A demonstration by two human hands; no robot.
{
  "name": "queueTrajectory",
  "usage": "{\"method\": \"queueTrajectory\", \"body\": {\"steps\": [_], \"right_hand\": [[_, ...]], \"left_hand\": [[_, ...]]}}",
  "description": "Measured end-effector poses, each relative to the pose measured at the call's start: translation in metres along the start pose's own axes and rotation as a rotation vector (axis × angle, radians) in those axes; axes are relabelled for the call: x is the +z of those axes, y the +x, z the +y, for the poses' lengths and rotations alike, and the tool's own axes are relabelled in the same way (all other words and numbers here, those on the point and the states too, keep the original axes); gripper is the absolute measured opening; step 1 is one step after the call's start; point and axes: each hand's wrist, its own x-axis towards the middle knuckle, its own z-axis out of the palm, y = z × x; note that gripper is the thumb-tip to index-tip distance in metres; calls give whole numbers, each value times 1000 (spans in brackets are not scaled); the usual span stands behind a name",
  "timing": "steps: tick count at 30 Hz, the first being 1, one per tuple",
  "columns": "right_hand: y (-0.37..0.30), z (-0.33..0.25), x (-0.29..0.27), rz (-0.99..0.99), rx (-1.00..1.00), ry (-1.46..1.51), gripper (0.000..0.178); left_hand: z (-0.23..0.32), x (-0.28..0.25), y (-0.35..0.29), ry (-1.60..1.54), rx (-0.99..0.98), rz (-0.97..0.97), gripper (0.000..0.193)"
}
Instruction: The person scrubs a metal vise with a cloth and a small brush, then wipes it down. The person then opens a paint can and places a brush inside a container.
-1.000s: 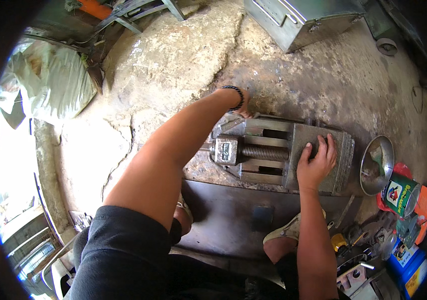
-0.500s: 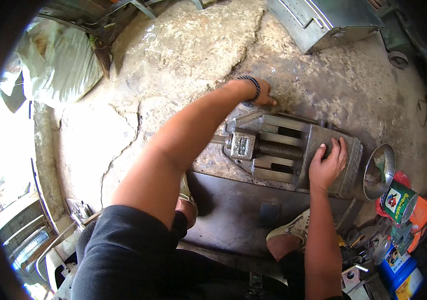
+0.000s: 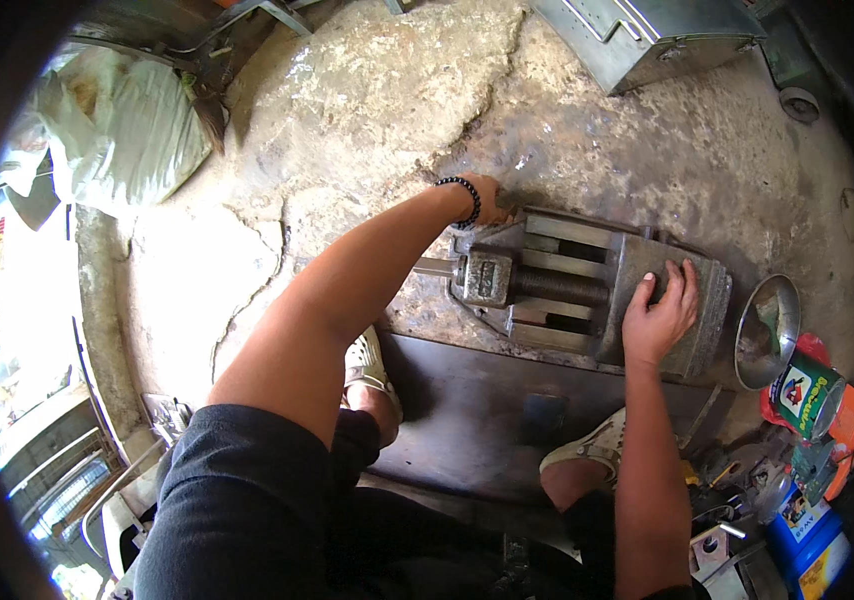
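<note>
Right hand (image 3: 661, 318): fingers slightly spread, resting on grey steel machine vise (image 3: 572, 287), nothing gripped. Left hand (image 3: 490, 200) by vise's far-left corner; finger opening, hold hidden, can't tell. Vise on stained tan concrete floor (image 3: 377, 95), long axis roughly left-right, screw shaft (image 3: 434, 267) pointing left.

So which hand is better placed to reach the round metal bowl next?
Probably the right hand. It rests on the end of the metal vise nearest the bowl, while the left hand is by the vise's far edge, toward the other end.
</note>
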Motion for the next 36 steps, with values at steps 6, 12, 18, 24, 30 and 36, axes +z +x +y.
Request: {"method": "queueTrajectory", "body": {"steps": [6, 12, 18, 24, 30, 36], "right_hand": [[1, 1, 0, 31, -19, 26, 34], [1, -1, 0, 48, -39, 14, 34], [1, -2, 1, 47, -36, -9, 33], [2, 0, 5, 64, -57, -12, 33], [1, -2, 4, 49, -42, -35, 34], [1, -2, 3, 53, -52, -35, 34]], "left_hand": [[-26, -8, -35, 309, -95, -148, 48], [-36, -61, -64, 421, -84, 117, 49], [-22, -33, -74, 247, 74, -69, 55], [-27, -7, -55, 324, 14, -83, 46], [-42, -47, -55, 401, 37, 154, 37], [-30, -7, -53, 185, 91, -252, 59]]}}
